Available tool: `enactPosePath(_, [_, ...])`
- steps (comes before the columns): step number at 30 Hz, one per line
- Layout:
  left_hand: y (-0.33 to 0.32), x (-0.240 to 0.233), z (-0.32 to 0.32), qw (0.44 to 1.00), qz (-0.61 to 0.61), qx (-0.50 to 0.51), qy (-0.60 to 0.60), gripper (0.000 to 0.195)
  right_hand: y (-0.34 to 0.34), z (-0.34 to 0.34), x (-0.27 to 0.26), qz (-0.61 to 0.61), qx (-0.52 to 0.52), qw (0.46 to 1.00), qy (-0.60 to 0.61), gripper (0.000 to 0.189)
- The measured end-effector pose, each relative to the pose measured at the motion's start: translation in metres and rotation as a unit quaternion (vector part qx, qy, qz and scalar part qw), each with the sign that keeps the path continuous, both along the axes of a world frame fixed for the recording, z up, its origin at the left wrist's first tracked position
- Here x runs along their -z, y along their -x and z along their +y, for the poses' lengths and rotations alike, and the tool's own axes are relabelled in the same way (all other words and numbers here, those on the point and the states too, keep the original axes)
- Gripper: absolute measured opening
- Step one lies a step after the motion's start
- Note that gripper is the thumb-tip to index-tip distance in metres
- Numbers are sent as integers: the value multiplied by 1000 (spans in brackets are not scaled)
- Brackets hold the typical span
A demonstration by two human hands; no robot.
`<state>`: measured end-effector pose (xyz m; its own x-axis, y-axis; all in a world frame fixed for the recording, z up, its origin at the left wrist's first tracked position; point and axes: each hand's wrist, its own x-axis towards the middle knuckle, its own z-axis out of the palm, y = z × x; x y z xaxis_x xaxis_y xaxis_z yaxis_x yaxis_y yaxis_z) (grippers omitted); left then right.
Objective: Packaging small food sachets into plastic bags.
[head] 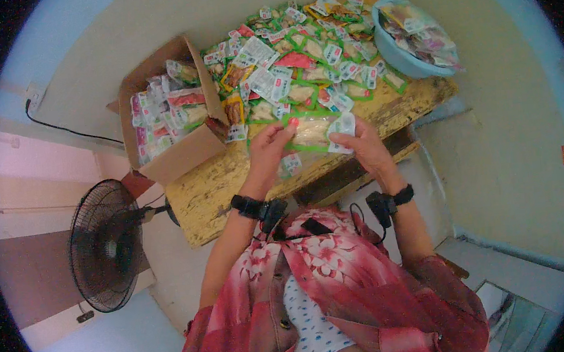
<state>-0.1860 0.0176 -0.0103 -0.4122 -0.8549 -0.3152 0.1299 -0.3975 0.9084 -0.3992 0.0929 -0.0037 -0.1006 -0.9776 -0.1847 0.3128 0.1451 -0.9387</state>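
A clear plastic food packet (311,132) with green edges and a white printed end is stretched between my two hands, above the front of the table. Its pale contents show through the film. My left hand (270,147) pinches the left end, close to a small red spot. At the white end, my right hand (365,143) grips with the thumb on top. Just beyond lies a large heap of similar sealed packets (301,93), some green-edged, some yellow or red. Another packet (291,164) lies below the held one, partly hidden by it.
The worn yellow wooden table (209,181) has an open shelf beneath its front edge. An open cardboard box (183,161) of packets stands at left, a light-blue basin (393,53) of packets at back right. A black fan (108,244) stands left; a cable (72,129) runs from the wall socket.
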Motion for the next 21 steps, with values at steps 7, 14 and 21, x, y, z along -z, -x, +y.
enactPosePath(7, [10, 38, -16, 998, -59, -7, 37, 35, 49, -4, 56, 161, 157, 972, -69, 25])
enactPosePath(14, [0, 87, -10, 977, -174, 114, 47, 36, 66, -10, 138, 94, 172, 975, -103, 34])
enactPosePath(21, [24, 100, 0, 894, -386, 113, 197, 46, 30, -11, 134, 43, 31, 991, -122, 24])
